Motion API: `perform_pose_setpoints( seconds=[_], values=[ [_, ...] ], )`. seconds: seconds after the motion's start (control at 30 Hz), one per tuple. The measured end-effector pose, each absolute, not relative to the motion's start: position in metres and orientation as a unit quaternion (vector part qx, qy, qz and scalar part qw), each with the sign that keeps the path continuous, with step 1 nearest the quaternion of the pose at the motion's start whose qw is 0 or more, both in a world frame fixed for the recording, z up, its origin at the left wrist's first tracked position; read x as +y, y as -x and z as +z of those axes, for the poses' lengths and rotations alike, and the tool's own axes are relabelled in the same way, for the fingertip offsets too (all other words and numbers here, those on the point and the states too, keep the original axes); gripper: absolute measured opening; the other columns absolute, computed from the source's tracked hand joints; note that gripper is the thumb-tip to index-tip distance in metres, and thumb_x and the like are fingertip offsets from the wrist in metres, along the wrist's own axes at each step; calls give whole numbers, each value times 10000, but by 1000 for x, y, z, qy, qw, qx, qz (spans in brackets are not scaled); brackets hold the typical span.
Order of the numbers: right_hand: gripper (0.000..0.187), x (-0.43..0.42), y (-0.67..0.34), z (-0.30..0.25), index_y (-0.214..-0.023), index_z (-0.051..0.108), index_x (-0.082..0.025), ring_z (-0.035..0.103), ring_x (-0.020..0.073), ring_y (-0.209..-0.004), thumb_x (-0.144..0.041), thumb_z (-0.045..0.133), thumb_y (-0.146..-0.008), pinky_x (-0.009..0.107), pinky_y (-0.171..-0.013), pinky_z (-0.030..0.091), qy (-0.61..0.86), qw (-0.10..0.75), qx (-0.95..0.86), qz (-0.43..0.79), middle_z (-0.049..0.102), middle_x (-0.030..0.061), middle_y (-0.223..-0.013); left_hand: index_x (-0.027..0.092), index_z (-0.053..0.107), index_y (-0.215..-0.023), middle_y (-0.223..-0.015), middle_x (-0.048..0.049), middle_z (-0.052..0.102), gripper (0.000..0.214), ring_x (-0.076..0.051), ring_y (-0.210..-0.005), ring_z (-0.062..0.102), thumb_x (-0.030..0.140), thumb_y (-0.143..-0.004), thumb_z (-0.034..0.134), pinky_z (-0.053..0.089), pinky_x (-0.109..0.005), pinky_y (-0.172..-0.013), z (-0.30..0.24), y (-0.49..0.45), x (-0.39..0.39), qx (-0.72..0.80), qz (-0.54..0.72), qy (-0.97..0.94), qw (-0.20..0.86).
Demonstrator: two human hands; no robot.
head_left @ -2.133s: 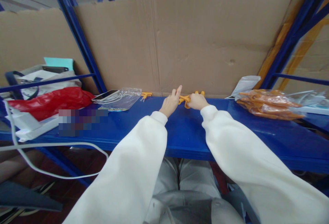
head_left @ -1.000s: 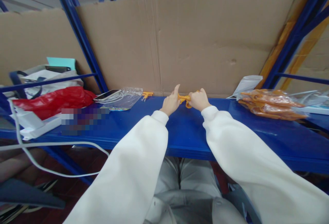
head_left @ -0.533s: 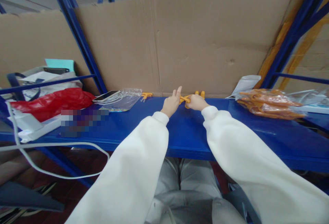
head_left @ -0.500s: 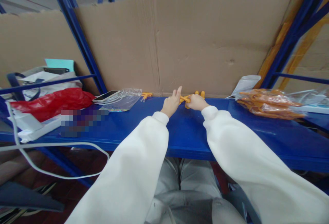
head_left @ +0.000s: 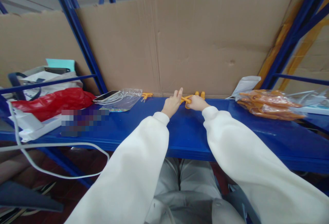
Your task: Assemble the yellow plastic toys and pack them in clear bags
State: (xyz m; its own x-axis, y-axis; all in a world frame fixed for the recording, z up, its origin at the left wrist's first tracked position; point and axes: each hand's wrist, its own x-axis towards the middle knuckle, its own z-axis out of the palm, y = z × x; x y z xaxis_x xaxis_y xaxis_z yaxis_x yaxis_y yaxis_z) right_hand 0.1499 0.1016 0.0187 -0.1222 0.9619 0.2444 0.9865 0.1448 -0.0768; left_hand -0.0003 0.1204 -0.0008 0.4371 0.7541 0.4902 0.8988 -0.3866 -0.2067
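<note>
Blue desk point(head_left: 187, 138) below, cardboard point(head_left: 205, 45) behind, and a yellow piece point(head_left: 186, 98) held up at frame centre.
My left hand point(head_left: 171, 104) seemed to pinch its left end, two fingers raised; my right hand point(head_left: 197, 103) was curled closed around its right part. I judged the work under way, not finished: the piece was in hand, not set down, while a smaller yellow part point(head_left: 147, 95) lay left of centre and a bag of orange pieces point(head_left: 269, 105) lay at the right. Its long axis ran roughly left to right; I couldn't tell which end was the front.
</note>
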Motion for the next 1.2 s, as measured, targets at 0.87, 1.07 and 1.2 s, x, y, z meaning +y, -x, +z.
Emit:
perform_pose_setpoints(
  seconds=[0.87, 1.07, 1.2],
  values=[
    [336, 96, -145, 20, -1147, 750, -63, 726, 308, -1076, -208, 527, -942, 379, -941, 402, 622, 11, -746, -236, 764, 248, -1091, 85, 309, -1491, -1226, -246, 702, 578, -316, -1171, 706, 145, -940, 470, 550, -387, -950, 8, 0, 108, -554, -164, 815, 40],
    [365, 93, -150, 21, -1164, 738, -68, 724, 302, -1073, -205, 469, -959, 378, -951, 389, 642, 60, -728, -235, 768, 244, -1048, 142, 253, -1564, -1320, -224, 663, 652, -317, -1144, 715, 246, -966, 493, 555, -401, -950, 8, 6, 113, -512, -206, 829, 91],
    [358, 94, -150, 21, -1156, 758, -126, 708, 302, -1100, -247, 505, -934, 361, -911, 447, 666, 83, -721, -171, 774, 198, -1105, 162, 249, -1587, -1382, -222, 610, 665, -310, -1128, 718, 228, -966, 476, 565, -389, -930, 7, 7, 113, -500, -202, 832, 130]
  ],
)
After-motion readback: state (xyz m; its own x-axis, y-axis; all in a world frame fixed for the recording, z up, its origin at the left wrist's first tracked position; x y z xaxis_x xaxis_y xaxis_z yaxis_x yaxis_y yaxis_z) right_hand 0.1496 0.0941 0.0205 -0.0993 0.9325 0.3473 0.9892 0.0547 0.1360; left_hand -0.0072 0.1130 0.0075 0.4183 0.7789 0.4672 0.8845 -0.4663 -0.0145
